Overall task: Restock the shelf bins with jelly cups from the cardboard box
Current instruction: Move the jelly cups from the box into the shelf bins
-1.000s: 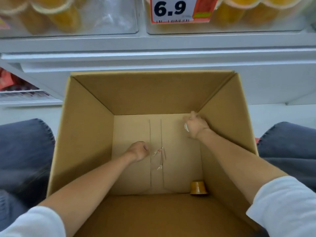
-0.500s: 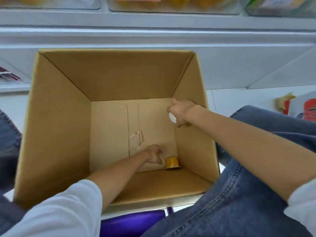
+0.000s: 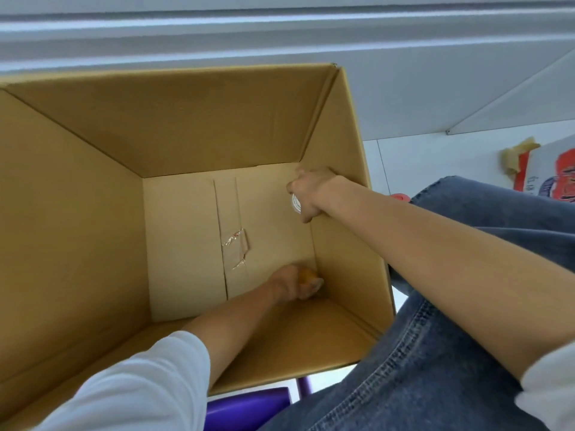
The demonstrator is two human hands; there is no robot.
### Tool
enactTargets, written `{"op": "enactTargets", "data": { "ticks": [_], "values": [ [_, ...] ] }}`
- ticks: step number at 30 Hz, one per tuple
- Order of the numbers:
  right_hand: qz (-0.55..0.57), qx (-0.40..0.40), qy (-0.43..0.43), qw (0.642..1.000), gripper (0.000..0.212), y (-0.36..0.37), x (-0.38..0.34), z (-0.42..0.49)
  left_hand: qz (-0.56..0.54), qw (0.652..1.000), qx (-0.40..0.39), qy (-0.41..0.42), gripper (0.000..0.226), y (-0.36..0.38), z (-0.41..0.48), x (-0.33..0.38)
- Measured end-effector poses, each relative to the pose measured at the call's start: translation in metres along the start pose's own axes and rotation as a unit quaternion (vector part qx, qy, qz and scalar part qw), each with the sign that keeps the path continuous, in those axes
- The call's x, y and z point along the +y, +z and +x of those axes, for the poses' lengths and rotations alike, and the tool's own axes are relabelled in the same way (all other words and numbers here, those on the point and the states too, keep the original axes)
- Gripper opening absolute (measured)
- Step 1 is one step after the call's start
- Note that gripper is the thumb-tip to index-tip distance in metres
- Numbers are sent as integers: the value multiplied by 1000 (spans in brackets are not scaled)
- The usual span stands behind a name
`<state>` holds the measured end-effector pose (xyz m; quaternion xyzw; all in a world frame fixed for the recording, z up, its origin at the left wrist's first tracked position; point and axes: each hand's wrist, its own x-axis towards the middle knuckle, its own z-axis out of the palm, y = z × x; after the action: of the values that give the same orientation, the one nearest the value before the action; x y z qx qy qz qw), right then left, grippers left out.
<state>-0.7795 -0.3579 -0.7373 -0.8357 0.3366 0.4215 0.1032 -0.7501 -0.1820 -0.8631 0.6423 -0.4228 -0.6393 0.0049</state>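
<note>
Fingers of the left hand: curled round an orange jelly cup in the near right corner of the box floor. The blur hides whether the cup has left the floor. Fingers of the right hand: closed in a fist on a second jelly cup, of which only the white lid edge shows, up against the right wall by the far right corner. This cup is probably kept in hand so that both go up to the shelf in one trip. Cardboard box: open-topped, deep, set between the knees in jeans, likely so both arms reach the bottom. These two are the only cups in view, so the box looks near its end. Torn tape: curling off the floor seam, left of the left hand. White shelf base: far side, just beyond the box; the bins themselves are out of frame. Purple seat: partly seen below the near edge. Printed carton: far right, on the floor, well apart.
</note>
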Motion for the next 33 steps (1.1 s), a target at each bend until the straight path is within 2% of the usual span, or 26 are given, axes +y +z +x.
{"op": "enactTargets", "data": {
  "ticks": [2, 5, 8, 11, 17, 21, 23, 25, 28, 31, 33],
  "values": [
    [28, 8, 3, 1000, 67, -1, -1, -1, -4, 999, 31, -12, 40, -19, 3, -5],
    [105, 24, 11, 994, 78, -3, -1, -6, -117, 990, 57, -48, 37, -67, -8, -10],
    [141, 68, 1, 988, 74, -21, -10, -14, -222, 967, 91, -84, 36, -137, -41, -10],
    [181, 148, -15, 972, 71, -54, -28, -28, -312, 940, 131, -36, 34, -208, -88, -7],
    [264, 336, -79, 901, 73, -141, -77, -66, -411, 881, 183, 144, 32, -314, -201, 28],
    [301, 443, -110, 837, 61, -202, -109, -88, -417, 847, 224, 240, 32, -344, -266, 49],
    [297, 482, -121, 816, 61, -228, -120, -99, -430, 829, 229, 275, 40, -359, -289, 51],
    [290, 508, -131, 801, 66, -249, -128, -109, -404, 828, 263, 287, 49, -372, -310, 50],
    [285, 548, -148, 772, 64, -278, -138, -116, -271, 824, 399, 297, 46, -395, -330, 50],
    [311, 594, -149, 727, 53, -310, -147, -117, -179, 760, 545, 305, 62, -422, -346, 52],
    [332, 613, -149, 701, 51, -333, -152, -111, -127, 727, 613, 283, 66, -443, -354, 57]
  ]
}}
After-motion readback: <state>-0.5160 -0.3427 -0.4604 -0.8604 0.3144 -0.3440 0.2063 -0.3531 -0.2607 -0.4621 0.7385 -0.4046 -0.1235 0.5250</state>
